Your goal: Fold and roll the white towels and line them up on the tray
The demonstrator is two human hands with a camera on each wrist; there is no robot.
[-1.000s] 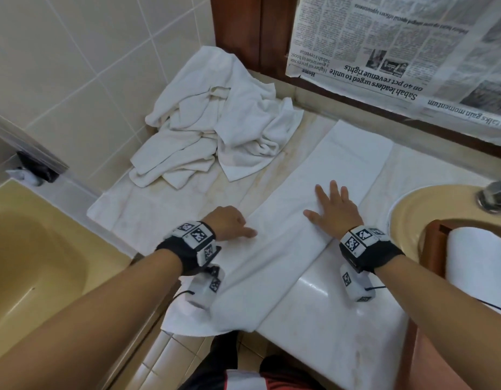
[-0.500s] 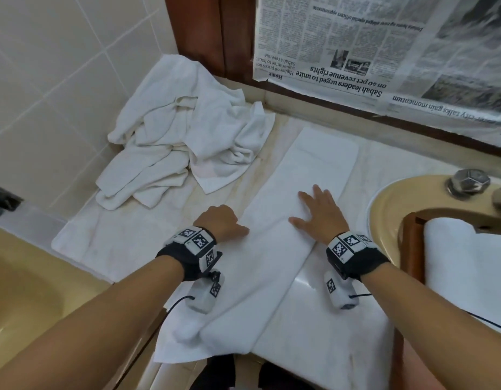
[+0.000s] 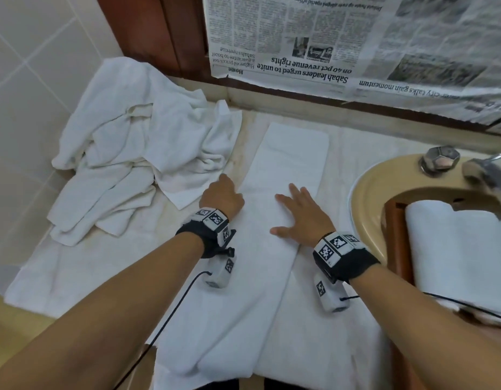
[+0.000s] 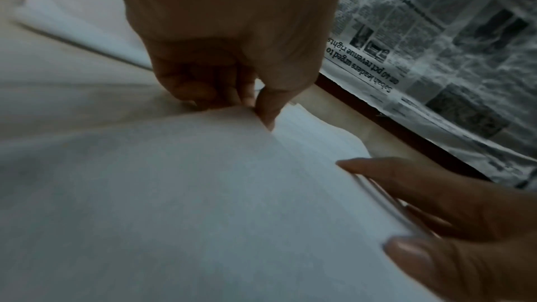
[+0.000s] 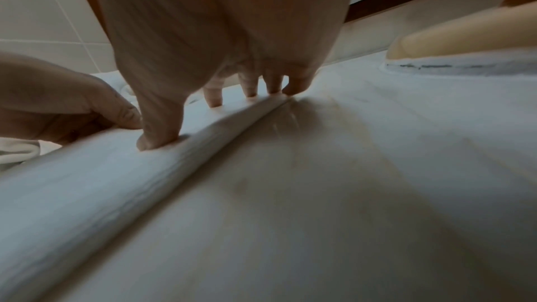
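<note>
A long folded white towel lies lengthwise on the counter and hangs over the near edge. My left hand sits at its left edge with curled fingers; in the left wrist view the left hand pinches that edge between thumb and fingers. My right hand lies flat on the towel's middle with fingers spread, and in the right wrist view the right hand presses near the folded towel's right edge. At the right stands a wooden tray with a white towel in it.
A heap of loose white towels lies at the back left against the tiled wall. A beige sink with a metal tap is at the right, under the tray. Newspaper covers the back wall.
My left hand has slid away from me along the towel's left edge, and the right hand has moved a little the same way. The view has also shifted to the left.
</note>
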